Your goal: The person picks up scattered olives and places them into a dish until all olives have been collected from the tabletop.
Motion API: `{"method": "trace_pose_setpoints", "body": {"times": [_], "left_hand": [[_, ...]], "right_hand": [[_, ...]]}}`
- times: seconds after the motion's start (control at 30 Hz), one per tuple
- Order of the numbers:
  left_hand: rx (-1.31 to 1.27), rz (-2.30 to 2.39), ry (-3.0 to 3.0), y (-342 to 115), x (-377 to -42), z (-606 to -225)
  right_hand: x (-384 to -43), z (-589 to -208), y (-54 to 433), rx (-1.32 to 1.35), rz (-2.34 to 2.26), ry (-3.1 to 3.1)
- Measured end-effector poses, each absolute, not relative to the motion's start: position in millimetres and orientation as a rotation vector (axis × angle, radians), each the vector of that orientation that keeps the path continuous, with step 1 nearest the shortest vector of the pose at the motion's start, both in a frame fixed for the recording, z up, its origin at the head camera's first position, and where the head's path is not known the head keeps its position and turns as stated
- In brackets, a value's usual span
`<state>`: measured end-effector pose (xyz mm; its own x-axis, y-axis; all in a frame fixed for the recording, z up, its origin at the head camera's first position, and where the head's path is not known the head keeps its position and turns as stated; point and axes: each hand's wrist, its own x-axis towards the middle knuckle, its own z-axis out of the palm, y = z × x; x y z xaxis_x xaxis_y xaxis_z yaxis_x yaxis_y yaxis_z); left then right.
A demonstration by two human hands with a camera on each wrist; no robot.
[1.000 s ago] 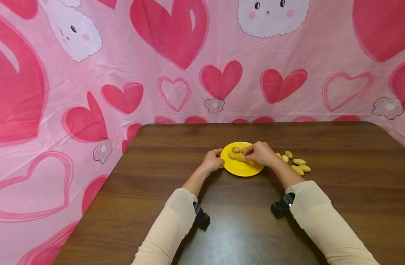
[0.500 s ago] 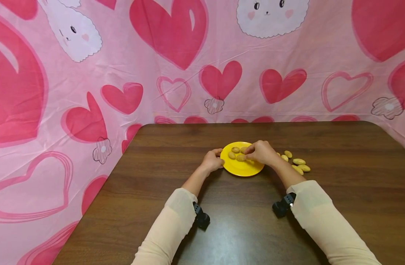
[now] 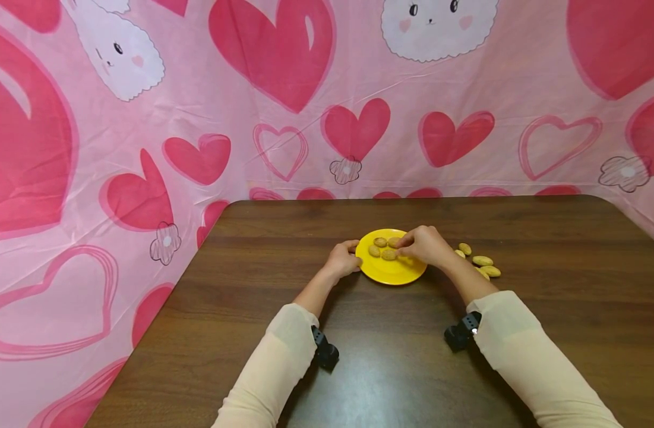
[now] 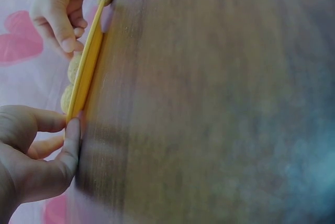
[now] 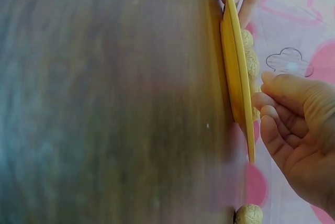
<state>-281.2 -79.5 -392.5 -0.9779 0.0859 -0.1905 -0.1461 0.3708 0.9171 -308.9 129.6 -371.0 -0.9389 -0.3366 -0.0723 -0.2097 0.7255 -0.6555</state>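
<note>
In the head view, a yellow plate [image 3: 392, 274] rests on the table. Several tan oval nuts [image 3: 389, 255], ridged like walnuts, lie on its far half. My left hand [image 3: 343, 260] pinches the plate's left rim, thumb on one side and fingers on the other, as the left wrist view shows. Above the plate's right part, my right hand [image 3: 424, 245] has its fingertips close beside the nuts. The right wrist view shows its fingers [image 5: 282, 85] loosely bent, with no nut visible between them. Contact with the nearest nut cannot be judged.
More nuts [image 3: 483, 261] lie on the brown wooden table [image 3: 380, 333] right of the plate, partly behind the right forearm. A pink cloth [image 3: 300, 154] with hearts hangs behind and along the left. Each wrist carries a black camera [image 3: 460, 333].
The right hand and forearm have shifted slightly to the right, uncovering a little more of the nuts on the plate and hiding some on the table. My left hand and the plate stay put.
</note>
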Motion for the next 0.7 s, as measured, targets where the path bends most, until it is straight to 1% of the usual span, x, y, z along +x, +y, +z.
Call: {"method": "trace_pose_setpoints", "body": {"times": [0.13,0.7], "left_hand": [[-0.049,1.645,2.431,-79.7,-281.8,-393.6],[-0.055,1.641,2.432,-79.7,-282.0,-393.6]], "right_hand": [[-309.0,-371.1,132.1,-0.445,-1.003,2.755],[-306.0,-368.4,155.2,-0.626,-0.893,2.882]]}}
